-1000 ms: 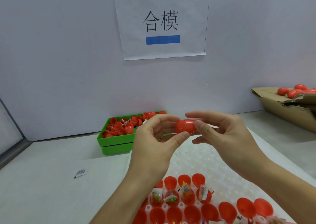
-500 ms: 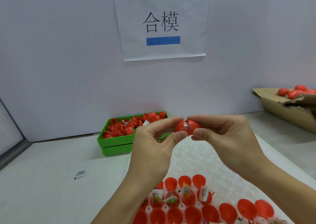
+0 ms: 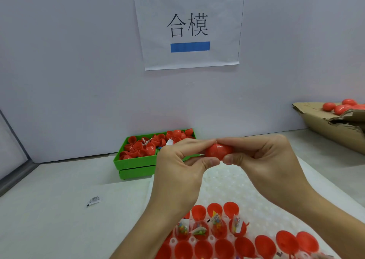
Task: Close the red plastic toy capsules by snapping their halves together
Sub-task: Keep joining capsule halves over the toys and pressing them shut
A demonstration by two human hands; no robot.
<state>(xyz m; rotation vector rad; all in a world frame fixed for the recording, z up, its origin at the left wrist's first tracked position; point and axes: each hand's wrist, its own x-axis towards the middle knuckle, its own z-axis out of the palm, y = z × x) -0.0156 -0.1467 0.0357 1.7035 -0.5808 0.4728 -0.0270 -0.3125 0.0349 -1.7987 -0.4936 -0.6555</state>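
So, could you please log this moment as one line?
both hands pinch red capsule | halves joined, seam visible | above tray

A pale grey wall (image 3: 79, 61) stands behind the white table (image 3: 49, 209). A paper sign (image 3: 187, 25) hangs on it.

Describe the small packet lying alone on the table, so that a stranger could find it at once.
Start at the green tray of red capsule halves against the back wall, then look down and left across the bare white table. There lies the small packet, flat and alone: white with dark print, while everything else nearby is red.
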